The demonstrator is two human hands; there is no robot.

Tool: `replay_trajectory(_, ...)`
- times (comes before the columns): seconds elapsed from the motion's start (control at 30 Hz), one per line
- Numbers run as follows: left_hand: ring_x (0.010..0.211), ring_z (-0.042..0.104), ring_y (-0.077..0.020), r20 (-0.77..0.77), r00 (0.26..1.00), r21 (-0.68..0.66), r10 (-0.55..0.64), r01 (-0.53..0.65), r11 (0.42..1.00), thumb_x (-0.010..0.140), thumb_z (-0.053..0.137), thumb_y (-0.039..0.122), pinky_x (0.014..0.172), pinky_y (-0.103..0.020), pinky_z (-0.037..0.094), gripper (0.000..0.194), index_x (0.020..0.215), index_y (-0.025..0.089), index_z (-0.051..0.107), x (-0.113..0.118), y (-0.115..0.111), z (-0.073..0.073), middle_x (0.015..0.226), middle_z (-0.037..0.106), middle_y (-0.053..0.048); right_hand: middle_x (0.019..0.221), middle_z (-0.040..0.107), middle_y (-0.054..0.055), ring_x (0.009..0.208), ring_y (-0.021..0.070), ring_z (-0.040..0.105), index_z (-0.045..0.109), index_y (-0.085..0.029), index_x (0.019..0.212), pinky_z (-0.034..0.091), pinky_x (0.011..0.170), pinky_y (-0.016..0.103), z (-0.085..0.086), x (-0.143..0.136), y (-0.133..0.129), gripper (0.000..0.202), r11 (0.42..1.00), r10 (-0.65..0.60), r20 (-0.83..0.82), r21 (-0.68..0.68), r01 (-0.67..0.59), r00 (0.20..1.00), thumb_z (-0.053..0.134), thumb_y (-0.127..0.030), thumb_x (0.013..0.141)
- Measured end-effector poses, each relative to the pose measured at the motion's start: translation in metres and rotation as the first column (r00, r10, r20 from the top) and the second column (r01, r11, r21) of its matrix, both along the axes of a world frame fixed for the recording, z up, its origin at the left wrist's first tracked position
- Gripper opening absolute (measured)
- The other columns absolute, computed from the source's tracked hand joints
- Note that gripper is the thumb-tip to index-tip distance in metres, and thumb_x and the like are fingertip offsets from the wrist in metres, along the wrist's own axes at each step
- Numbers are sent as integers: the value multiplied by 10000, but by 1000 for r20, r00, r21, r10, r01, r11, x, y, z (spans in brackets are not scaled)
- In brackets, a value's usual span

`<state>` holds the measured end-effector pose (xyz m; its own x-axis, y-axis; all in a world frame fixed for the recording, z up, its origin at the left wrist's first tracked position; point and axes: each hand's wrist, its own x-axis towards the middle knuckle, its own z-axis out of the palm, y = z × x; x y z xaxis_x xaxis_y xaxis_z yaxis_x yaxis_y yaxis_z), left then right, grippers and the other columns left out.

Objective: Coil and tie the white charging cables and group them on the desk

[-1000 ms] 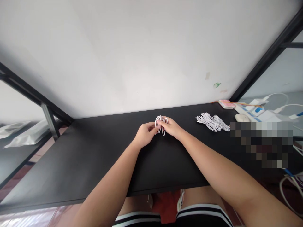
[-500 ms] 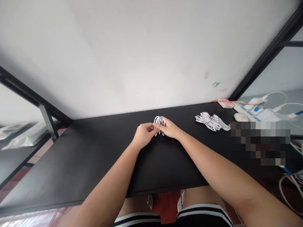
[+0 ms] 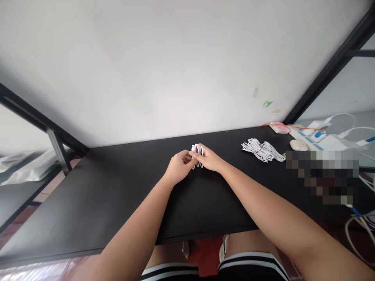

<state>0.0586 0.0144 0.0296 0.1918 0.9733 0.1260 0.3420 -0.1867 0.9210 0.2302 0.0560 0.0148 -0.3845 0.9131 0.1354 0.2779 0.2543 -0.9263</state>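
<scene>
Black desk point(image 3: 123, 195) | left fingers point(image 3: 191, 163), right fingers point(image 3: 198, 157) clamped on white cable point(image 3: 197, 147), partly hidden | pixelated patch point(image 3: 328, 171), right

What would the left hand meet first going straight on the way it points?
First, the coiled white cable, apparently against the left hand; then probably the right hand, though depth is unclear.

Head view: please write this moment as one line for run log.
left hand: holds coiled white cable | right hand: holds same cable | bundled white cables: at right, on black table
</scene>
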Motion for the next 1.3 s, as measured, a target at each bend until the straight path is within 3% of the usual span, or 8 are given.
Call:
replay_trajectory(0.53,701,623,-146,-123,992,-2,25,-25,1000,876,601,432,640,-268,454,229,851,209,554,1,-6,4,796,699,-10,776,580,-13,716,167,548,519,-230,881,422,682,320,13,4,-8,422,999,37,119,28,-41,992,570,-649,869)
replay_trajectory(0.93,688,594,-141,-240,970,-17,26,-31,999,880,567,395,622,-268,418,187,838,217,528,2,-11,14,778,670,16,784,600,-20,712,166,568,493,-231,859,424,679,315,19,5,-12,376,999,36,185,11,-39,982,613,-587,858)
replay_trajectory(1.3,688,593,-141,-253,967,-16,12,-16,1000,871,568,375,624,-270,422,163,851,217,532,1,-8,11,777,659,17,785,605,-20,714,167,566,476,-237,847,428,687,316,21,4,-13,375,999,33,231,33,-41,972,578,-597,875)
